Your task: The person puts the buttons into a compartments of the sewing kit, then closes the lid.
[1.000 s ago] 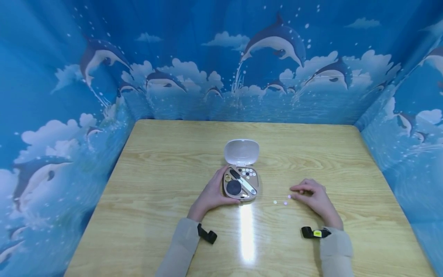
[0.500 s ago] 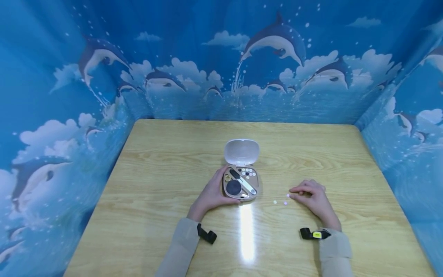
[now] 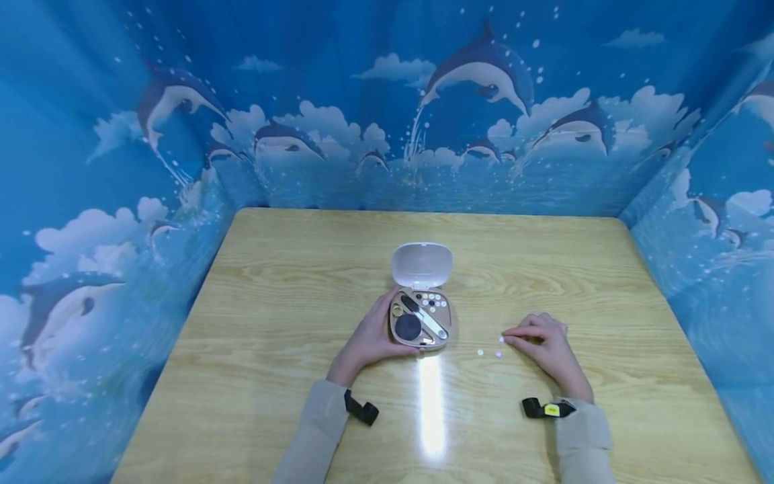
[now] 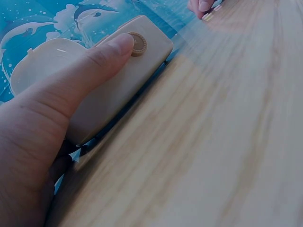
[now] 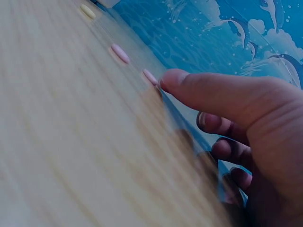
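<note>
My left hand (image 3: 365, 339) grips the left side of a beige sewing box (image 3: 449, 339), its thumb (image 4: 97, 61) along the front wall by the round catch (image 4: 138, 44). The box's clear lid (image 3: 422, 265) stands raised at the back. Inside lie a dark round disc (image 3: 408, 327), a black-and-silver tool (image 3: 432, 324) set diagonally, a gold ring-shaped piece (image 3: 397, 311) and several black and white buttons (image 3: 437, 297). My right hand (image 3: 544, 343) pinches a small pink button (image 5: 150, 77) at its thumb tip; the index finger is mostly hidden behind the thumb in the right wrist view.
Another pink button (image 3: 498, 354) and a pale yellowish button (image 3: 480, 352) lie on the wooden table (image 3: 290, 282) between the box and my right hand. A dolphin-print curtain (image 3: 338, 175) borders the table's back and sides.
My right hand has shifted slightly left and away from me, the pink button moving with its fingertips. The left hand and the box hold still.
</note>
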### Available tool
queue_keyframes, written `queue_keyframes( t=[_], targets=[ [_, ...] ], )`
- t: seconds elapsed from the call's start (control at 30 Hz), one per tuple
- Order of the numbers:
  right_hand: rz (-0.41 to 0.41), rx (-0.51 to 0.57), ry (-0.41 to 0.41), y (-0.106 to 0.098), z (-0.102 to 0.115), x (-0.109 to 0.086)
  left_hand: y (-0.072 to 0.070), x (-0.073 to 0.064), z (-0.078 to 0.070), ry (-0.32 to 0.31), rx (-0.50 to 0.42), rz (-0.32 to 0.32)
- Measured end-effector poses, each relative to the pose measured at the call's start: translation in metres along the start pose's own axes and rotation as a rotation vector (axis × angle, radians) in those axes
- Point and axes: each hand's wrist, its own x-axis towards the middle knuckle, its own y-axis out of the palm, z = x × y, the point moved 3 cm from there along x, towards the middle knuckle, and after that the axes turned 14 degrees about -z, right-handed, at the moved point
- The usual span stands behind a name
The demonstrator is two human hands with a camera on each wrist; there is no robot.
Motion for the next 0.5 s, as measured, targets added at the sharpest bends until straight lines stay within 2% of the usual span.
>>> queue_keyframes(
  t=[0.33,0.5],
  targets=[
    [0.016,0.022,0.005,0.0027,0.0041,0.0006,0.0008,0.0003,0.0012,0.006,0.011,0.000],
    [-0.002,0.018,0.020,0.0053,0.0046,0.0006,0.0011,0.0004,0.0017,0.009,0.009,0.002]
  ],
)
